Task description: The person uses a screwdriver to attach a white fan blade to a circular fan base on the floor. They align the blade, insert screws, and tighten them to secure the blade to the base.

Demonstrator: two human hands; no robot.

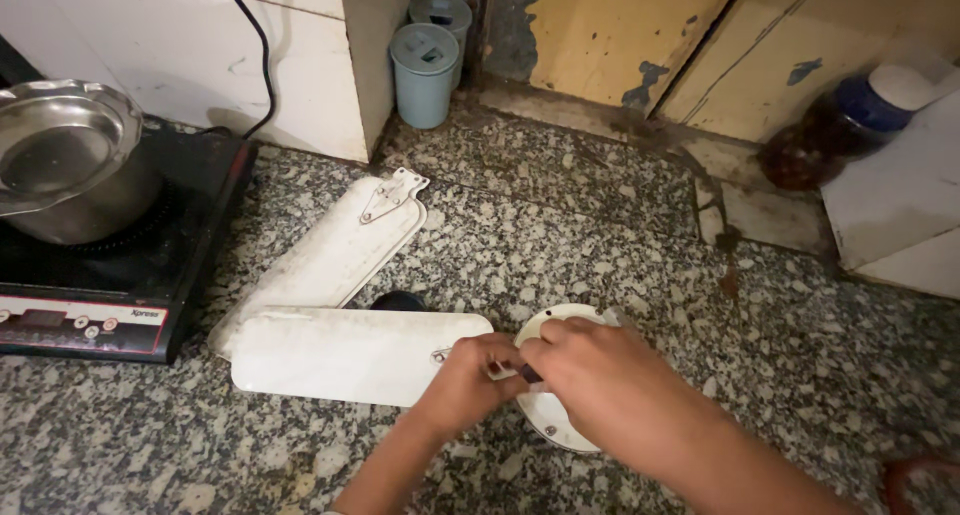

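A: What crowds the hands?

B: Left of the left hand [470, 380] lie two fan blades [350, 355], with a cooktop [110, 275] and pot [70, 165] beyond them.

A: And ahead?

B: Bare counter [560, 235] runs up to two blue cups [425, 75] at the wall.

A: Right side?

B: Past the right hand [590, 370] it is open granite; a jar [850, 125] stands well off, far right.

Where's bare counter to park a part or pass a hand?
Free: the granite right of the round hub, out to the white slab, and the strip between the blue cups and the hub. Also the front-left corner below the cooktop. Crowded: centre, where the left hand and right hand meet at the hub beside two blades.
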